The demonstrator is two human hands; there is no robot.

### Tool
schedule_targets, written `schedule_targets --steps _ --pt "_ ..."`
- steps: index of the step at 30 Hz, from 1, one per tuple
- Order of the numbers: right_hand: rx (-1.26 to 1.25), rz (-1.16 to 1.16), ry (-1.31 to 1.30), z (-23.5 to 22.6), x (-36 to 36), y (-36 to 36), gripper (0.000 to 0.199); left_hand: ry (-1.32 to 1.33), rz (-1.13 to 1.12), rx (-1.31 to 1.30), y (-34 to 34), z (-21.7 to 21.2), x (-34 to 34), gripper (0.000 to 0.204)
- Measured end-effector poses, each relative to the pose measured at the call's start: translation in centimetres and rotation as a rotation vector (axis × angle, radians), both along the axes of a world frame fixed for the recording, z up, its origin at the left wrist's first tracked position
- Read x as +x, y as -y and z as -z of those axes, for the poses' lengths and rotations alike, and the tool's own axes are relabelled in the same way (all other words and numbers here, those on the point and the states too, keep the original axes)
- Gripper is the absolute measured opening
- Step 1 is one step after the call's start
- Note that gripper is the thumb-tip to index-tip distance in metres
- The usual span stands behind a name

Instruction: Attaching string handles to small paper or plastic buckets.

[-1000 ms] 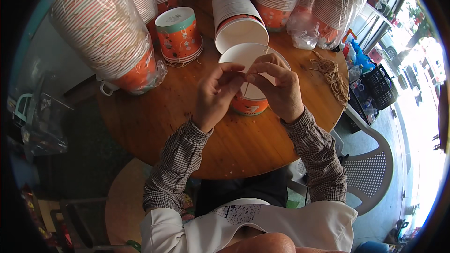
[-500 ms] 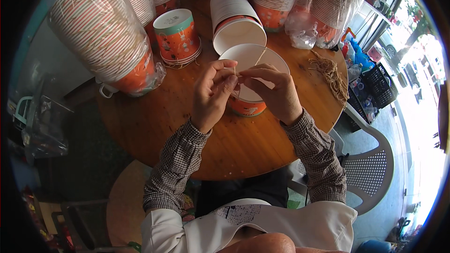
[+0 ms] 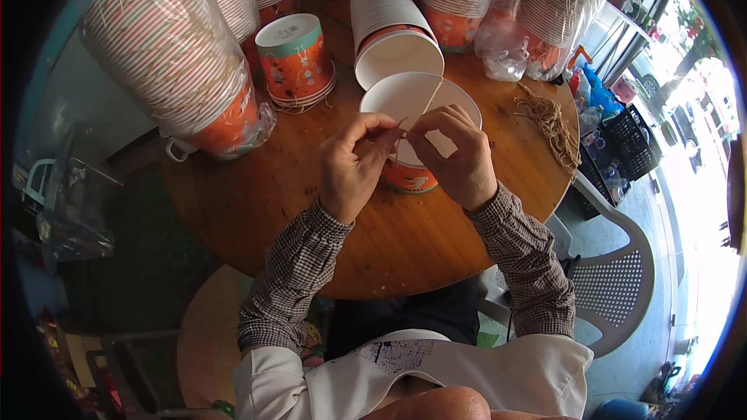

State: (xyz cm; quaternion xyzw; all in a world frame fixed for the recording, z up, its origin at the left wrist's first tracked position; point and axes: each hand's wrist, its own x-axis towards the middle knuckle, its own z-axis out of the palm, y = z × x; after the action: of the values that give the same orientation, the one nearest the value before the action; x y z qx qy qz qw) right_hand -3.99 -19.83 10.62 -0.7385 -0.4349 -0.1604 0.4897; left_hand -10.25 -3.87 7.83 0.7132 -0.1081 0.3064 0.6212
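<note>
An orange paper bucket (image 3: 410,181) with a white inside stands upright on the round wooden table, right under my hands. Tan twine (image 3: 433,94) runs from its far rim across the opening toward my fingers. At the near rim, my left hand (image 3: 352,173) pinches a length of this twine between thumb and fingertips, and a short end sticks up. My right hand (image 3: 461,157) is also pinched on the twine, close beside the left fingertips. Whether the twine passes through the near wall is hidden by my fingers.
A nested stack of buckets (image 3: 387,15) lies on its side behind. Upside-down buckets (image 3: 296,62) stand back left. Bagged bucket stacks (image 3: 163,47) line the table's left and back. A twine bundle (image 3: 548,126) lies at the right edge. A plastic chair (image 3: 615,288) is at right.
My hands have shifted slightly and the fingertips have drawn a little apart, with a twine end now showing between them. The right fingers are more curled. The bucket stays nearly in place.
</note>
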Motion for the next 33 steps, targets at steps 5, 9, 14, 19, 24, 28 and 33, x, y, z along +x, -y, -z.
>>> schedule_targets --steps 5,9,14,19,24,28,33 --pt "0.018 0.014 0.051 0.0 0.0 0.0 0.009 0.146 -0.167 0.226 0.0 0.5 0.6 0.012" --pt "-0.025 0.015 0.116 -0.4 0.1 0.2 0.01 0.249 -0.255 0.396 -0.2 0.3 0.7 0.013" --pt "-0.044 0.064 0.175 -0.4 0.3 0.2 0.009 0.115 -0.158 0.309 -0.2 -0.6 0.3 0.008" --pt "-0.055 0.048 0.242 -0.4 0.3 -0.2 0.009 -0.157 0.222 -0.079 -1.0 -0.5 0.2 0.012" --pt "-0.063 0.041 0.328 -0.5 0.4 -0.3 0.011 -0.246 0.366 -0.24 -1.6 -1.5 0.0 0.018" --pt "-0.026 0.004 0.31 -0.7 -0.4 -0.6 0.017 -0.259 0.319 -0.324 -1.9 -1.5 -0.3 0.02" --pt "0.005 -0.006 0.344 -0.3 0.0 -0.6 0.016 -0.289 0.336 -0.348 -1.8 -1.5 -0.2 0.019"
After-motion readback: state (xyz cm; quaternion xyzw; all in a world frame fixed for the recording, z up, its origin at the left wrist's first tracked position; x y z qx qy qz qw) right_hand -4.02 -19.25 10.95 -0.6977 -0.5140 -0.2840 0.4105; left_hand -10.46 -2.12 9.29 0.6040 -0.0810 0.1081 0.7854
